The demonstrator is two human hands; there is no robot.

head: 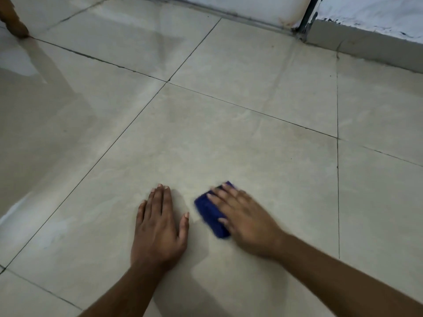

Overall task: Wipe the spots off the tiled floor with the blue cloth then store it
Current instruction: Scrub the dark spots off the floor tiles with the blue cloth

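Observation:
The blue cloth (211, 212), folded into a small pad, lies on a pale beige floor tile (229, 138) near the bottom middle. My right hand (247, 218) presses flat on it with straight fingers and looks motion-blurred; it covers the cloth's right part. My left hand (159, 223) rests flat on the same tile just left of the cloth, fingers straight, holding nothing. A faint pale smear shows on the tile between and above the two hands.
Dark grout lines cross the floor. A white wall base and a dark door-frame post (305, 19) run along the far edge. A brown wooden furniture leg (13, 21) stands at the far left corner. A wet sheen (20, 62) lies on the left tiles.

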